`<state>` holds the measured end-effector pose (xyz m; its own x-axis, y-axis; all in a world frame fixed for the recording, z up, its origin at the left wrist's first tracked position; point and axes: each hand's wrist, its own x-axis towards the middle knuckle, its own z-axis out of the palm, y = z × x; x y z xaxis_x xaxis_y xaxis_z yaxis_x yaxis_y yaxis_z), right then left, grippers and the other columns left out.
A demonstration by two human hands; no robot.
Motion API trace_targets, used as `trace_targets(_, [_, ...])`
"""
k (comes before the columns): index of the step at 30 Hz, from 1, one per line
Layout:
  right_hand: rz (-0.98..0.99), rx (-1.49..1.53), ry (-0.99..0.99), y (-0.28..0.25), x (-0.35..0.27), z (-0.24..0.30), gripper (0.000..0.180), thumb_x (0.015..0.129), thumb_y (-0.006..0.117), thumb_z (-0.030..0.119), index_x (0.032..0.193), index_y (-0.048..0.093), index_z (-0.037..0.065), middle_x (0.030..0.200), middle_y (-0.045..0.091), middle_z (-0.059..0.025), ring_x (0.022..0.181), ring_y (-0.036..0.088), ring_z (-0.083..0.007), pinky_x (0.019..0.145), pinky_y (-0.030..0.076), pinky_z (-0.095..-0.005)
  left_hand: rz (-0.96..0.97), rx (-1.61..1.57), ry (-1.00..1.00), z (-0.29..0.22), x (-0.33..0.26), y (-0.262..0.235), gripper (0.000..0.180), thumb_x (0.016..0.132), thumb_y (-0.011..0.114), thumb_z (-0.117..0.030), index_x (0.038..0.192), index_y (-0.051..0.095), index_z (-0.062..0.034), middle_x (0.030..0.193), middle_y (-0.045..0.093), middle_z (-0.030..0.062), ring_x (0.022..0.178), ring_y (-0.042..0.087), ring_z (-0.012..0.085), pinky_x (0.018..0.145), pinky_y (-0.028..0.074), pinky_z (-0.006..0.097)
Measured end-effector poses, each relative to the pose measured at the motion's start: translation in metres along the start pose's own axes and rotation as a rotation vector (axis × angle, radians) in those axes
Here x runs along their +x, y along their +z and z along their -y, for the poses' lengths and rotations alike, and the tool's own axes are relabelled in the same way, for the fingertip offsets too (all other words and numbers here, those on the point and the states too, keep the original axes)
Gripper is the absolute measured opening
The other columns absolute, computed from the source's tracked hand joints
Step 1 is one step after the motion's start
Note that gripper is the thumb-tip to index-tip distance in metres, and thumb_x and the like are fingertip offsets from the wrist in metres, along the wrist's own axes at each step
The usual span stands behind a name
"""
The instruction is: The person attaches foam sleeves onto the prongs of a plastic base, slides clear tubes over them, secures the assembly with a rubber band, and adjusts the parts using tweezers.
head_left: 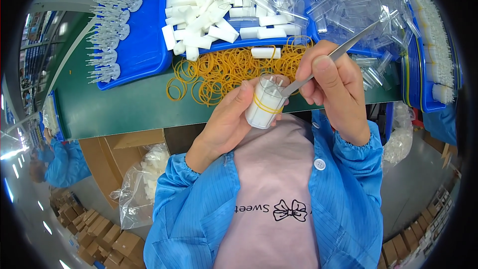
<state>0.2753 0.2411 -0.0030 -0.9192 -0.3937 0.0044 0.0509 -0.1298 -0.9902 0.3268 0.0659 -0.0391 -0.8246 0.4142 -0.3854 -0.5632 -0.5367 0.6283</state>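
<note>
My left hand (230, 115) is closed around a short round bundle (260, 114) of white pieces in clear plastic, with a yellow rubber band (269, 103) wrapped round it. Several thin white prongs stand up from the bundle's top end. Metal tweezers (350, 43) are gripped in my right hand (334, 82), slanting down to the left. Their lower end meets the top rim of the bundle; whether it is inside cannot be made out. Just beyond both hands lies a wide heap of yellow rubber bands (219, 77) on the green table (134, 112).
White foam blocks (199, 15) fill a blue tray behind the rubber bands. Clear plastic tubes (343, 5) are piled at the back right. On the left, a blue tray (142, 45) bears rows of clear pronged parts (112, 25). Stacked blue trays (423, 87) stand at the right.
</note>
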Motion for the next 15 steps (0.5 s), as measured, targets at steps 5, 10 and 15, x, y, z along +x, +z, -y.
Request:
trace_targets(5, [0.109,0.068,0.059,-0.002,0.003,0.001,0.029,0.096,0.041,0.027,0.084,0.054,0.004,0.066,0.048,-0.0001,0.054,0.045,-0.0042,0.048,0.037,-0.0181,0.076,-0.04,0.02,-0.002,0.002,-0.007,0.056,0.093,0.036,-0.046,0.124,0.042,0.0002,0.109,0.055,0.0097,0.096,0.056,0.0165,0.076,0.048,0.03])
trace_targets(10, [0.125,-0.221,-0.116,0.002,0.0,-0.007,0.027,0.095,0.041,0.025,0.084,0.054,0.004,0.067,0.05,-0.0006,0.055,0.051,-0.0076,0.05,0.043,-0.0207,0.035,0.012,-0.02,0.002,0.001,-0.013,0.055,0.093,0.036,-0.045,0.122,0.044,0.001,0.104,0.057,0.0131,0.09,0.058,0.0186,0.075,0.048,0.029])
trace_targets(15, [0.017,0.089,0.037,0.0,-0.003,-0.003,0.027,0.095,0.042,0.026,0.084,0.055,0.005,0.066,0.052,0.001,0.052,0.044,-0.0033,0.047,0.036,-0.0163,0.096,-0.059,-0.037,0.004,0.005,-0.011,0.057,0.094,0.031,-0.047,0.121,0.045,0.0008,0.104,0.057,0.0141,0.084,0.057,0.0186,0.071,0.048,0.029])
